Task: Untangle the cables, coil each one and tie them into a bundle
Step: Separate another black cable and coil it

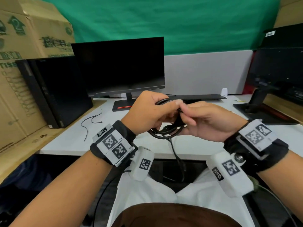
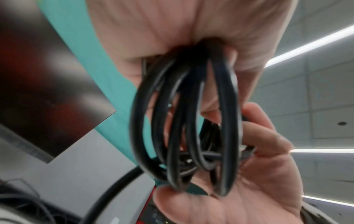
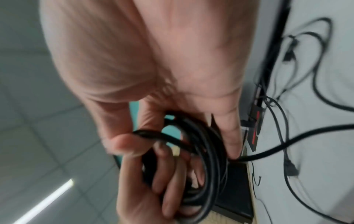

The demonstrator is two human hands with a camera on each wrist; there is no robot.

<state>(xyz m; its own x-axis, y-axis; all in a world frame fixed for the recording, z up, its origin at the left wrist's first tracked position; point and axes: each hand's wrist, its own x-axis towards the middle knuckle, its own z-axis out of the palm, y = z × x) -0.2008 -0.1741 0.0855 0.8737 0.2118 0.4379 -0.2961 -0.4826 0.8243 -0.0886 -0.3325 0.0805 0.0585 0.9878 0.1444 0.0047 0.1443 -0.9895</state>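
A black cable coil (image 1: 167, 130) of several loops hangs between both hands above the white desk's (image 1: 101, 145) front edge. My left hand (image 1: 152, 112) grips the top of the loops, thumb laid over them. My right hand (image 1: 196, 118) pinches one strand beside that thumb, its other fingers under the coil. A loose tail (image 1: 177, 158) drops from the coil below the desk edge. In the left wrist view the loops (image 2: 184, 121) fan out of my left palm onto the right hand (image 2: 249, 181). The right wrist view shows the coil (image 3: 201, 151) and its tail (image 3: 287, 141) trailing right.
A thin black wire (image 1: 89, 123) lies on the desk at the left. Behind stand a dark monitor (image 1: 121, 66), a black PC tower (image 1: 54, 90) and cardboard boxes (image 1: 24, 63). A second monitor stand (image 1: 259, 102) is at the right. More loose cables (image 3: 306, 60) lie below.
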